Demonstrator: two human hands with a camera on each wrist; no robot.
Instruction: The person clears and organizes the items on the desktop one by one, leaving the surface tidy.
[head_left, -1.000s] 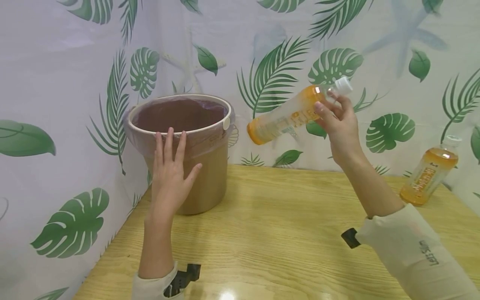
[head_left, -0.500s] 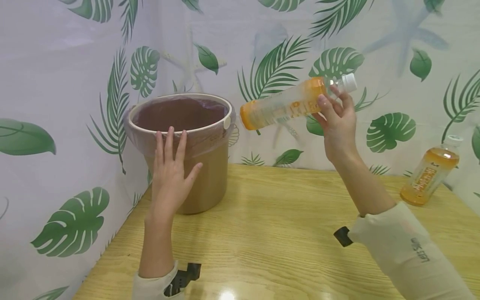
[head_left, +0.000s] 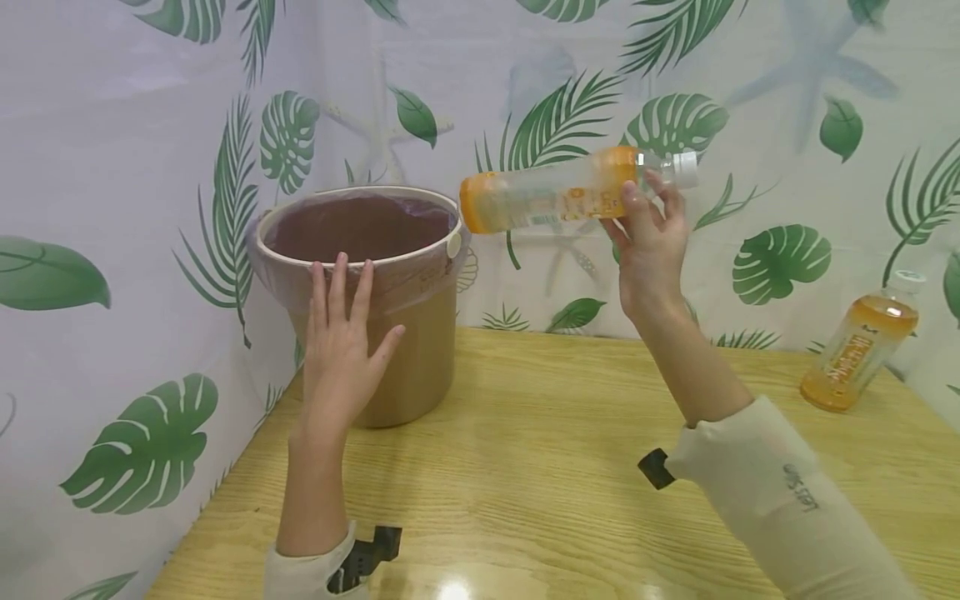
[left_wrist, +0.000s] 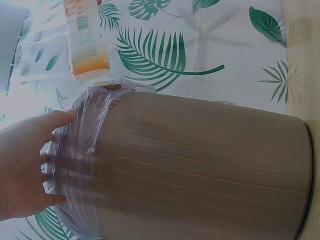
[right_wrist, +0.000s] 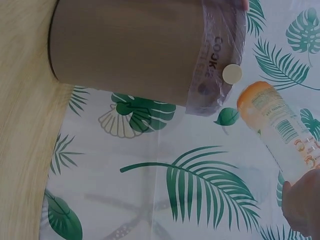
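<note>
A brown trash bin [head_left: 408, 367] with a cream rim and a thin purple liner bag [left_wrist: 82, 140] folded over its edge stands at the left of the table. My left hand [head_left: 337, 358] rests against the bin's near side, fingers straight and fingertips at the rim. Up in the air, my right hand [head_left: 652, 242] grips a clear plastic bottle [head_left: 547, 196] near its neck. This bottle has orange ends and a white cap, and lies almost level. Its base is right beside the bin's right rim, at the round cream knob [right_wrist: 232, 74]. The bin's bottom is hidden.
A second orange-and-clear bottle [head_left: 858, 350] with a white cap stands at the right back of the wooden table [head_left: 540, 467]. Leaf-patterned cloth [head_left: 780, 192] hangs close behind and to the left of the bin.
My right hand has carried the bottle leftward to the bin's rim, and the bottle's base has risen, bringing it from slanted to nearly level. My left hand has stayed put.
</note>
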